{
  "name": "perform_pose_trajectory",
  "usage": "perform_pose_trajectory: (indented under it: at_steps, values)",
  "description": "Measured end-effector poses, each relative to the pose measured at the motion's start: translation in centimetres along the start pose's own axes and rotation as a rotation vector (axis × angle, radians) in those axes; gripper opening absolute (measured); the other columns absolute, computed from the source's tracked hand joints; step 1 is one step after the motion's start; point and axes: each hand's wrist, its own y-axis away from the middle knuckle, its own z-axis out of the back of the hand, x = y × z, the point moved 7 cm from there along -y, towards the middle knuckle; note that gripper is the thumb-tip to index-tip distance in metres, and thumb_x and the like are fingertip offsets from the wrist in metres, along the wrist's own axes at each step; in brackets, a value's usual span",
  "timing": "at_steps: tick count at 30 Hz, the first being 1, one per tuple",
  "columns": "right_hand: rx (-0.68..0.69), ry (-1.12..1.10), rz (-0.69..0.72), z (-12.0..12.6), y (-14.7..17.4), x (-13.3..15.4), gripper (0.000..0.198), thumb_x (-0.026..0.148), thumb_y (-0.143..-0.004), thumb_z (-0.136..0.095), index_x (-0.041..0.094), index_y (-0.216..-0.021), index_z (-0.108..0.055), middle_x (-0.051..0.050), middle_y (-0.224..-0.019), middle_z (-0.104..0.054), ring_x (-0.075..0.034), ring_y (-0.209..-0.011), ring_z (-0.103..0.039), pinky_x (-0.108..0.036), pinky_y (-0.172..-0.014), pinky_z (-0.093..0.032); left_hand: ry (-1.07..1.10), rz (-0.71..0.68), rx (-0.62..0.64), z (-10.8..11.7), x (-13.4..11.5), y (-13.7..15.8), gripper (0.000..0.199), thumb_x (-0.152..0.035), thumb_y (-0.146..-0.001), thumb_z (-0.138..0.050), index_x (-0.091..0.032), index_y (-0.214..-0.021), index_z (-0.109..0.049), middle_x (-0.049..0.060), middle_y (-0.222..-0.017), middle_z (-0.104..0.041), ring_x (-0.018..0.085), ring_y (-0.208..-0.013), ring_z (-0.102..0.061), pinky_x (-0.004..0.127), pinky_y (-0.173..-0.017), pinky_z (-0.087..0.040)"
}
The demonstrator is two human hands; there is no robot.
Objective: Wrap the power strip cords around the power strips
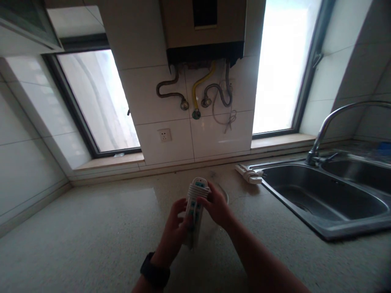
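Observation:
A white power strip [195,209] with green-blue sockets is held up above the countertop in front of me, its far end tilted upward. Its white cord [198,190] is wound in several turns around the upper part. My left hand [178,221] grips the lower left side of the strip, thumb across its face. My right hand [217,204] closes on the wound cord at the upper right. A loop of cord shows just behind the right hand. Another white power strip [249,174], also wrapped with its cord, lies on the counter by the sink.
The stainless steel sink [293,211] with a curved faucet [324,126] is at the right. On the tiled wall hang a water heater [204,28] with hoses and a wall socket [165,135]. Windows stand on both sides above the speckled countertop [116,228].

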Motion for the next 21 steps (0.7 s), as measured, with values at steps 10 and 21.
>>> perform_pose_trajectory:
  at_steps: [10, 21]
  values:
    - [-0.215, 0.310, -0.022, -0.1, 0.8, -0.4, 0.075, 0.045, -0.079, -0.076, 0.023, -0.143, -0.044, -0.009, -0.098, -0.075, -0.025, -0.075, -0.072, -0.034, -0.066, -0.056, -0.864, -0.433, -0.132, -1.9, -3.0, 0.3, 0.088, -0.024, -0.085, -0.068, -0.022, -0.158, -0.018, 0.016, -0.155, -0.038, 0.032, -0.141, -0.038, 0.051, -0.112, -0.041]
    - [0.129, 0.008, -0.024, -2.5, 0.6, -1.0, 0.085, 0.030, -0.086, -0.068, 0.021, -0.155, -0.020, -0.006, -0.100, -0.074, -0.013, -0.067, -0.062, -0.025, -0.062, -0.049, -1.044, -0.322, -0.159, -1.0, -1.1, -0.7, 0.100, -0.001, -0.080, -0.049, -0.019, -0.159, 0.010, 0.019, -0.160, -0.030, 0.033, -0.137, -0.045, 0.047, -0.107, -0.048]
